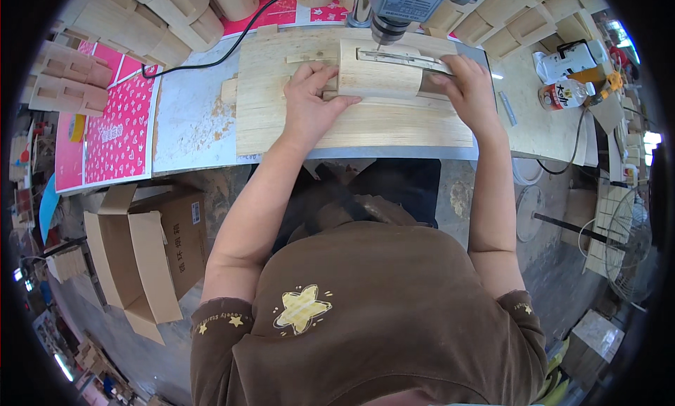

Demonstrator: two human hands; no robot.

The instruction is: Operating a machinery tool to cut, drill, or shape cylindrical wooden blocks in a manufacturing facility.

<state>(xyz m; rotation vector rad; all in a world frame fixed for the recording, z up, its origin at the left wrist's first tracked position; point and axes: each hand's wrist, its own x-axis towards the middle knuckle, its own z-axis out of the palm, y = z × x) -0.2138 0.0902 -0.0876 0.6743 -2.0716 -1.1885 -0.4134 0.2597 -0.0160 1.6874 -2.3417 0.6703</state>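
Observation:
A pale wooden block (380, 82) with a rounded top lies on a wooden board (351, 132) on the bench. My left hand (313, 100) is closed round its left end, the thumb along the near edge. On top of the block rests a narrow slotted metal strip (401, 59). My right hand (467, 89) grips the right end, fingers at the strip's tip and thumb bent toward the block's recess. What its fingertips hold underneath is partly hidden. Above the strip's left part hangs the drill press chuck (388, 30), its thin bit pointing down; contact cannot be made out.
Stacked wooden pieces (74, 75) line the back and left. A black cable (242, 40) crosses the bench. At right stand a bottle (564, 94) and a grey-blue stick (507, 108). An open cardboard box (144, 251) sits on the floor at left, a fan (628, 244) at right.

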